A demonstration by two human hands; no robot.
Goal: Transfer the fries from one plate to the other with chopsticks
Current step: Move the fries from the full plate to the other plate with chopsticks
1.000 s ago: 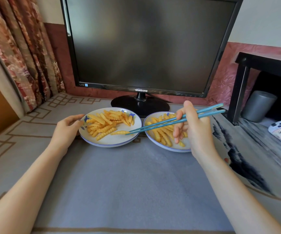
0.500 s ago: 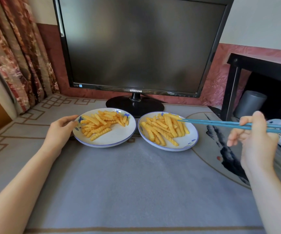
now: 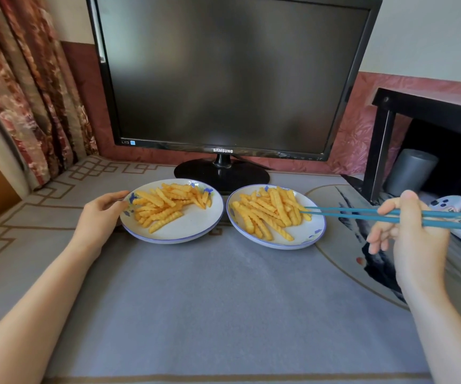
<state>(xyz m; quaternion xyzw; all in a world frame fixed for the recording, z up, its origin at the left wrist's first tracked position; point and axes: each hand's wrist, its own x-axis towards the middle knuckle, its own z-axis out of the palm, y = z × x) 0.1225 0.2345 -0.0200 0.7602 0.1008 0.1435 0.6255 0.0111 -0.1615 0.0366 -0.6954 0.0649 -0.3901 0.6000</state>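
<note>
Gripping blue chopsticks point(image 3: 362, 214) in right hand point(image 3: 415, 236), touching their tips to fries point(image 3: 268, 214) on right plate point(image 3: 308, 239); holding rim of left plate point(image 3: 193, 231) in curled left hand point(image 3: 99, 214).

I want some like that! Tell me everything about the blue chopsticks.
The chopsticks are two thin, smooth teal-blue sticks, plastic by the look. The right hand grips them toward their back ends, almost level and nearly parallel, slightly apart. Their tips point left, over the rim of the right plate, at the fries there; no fry is lifted.

Chopsticks point(image 3: 362, 217) rear ends cut by right edge; controller point(image 3: 445, 203) partly behind right hand point(image 3: 415, 239).
</note>
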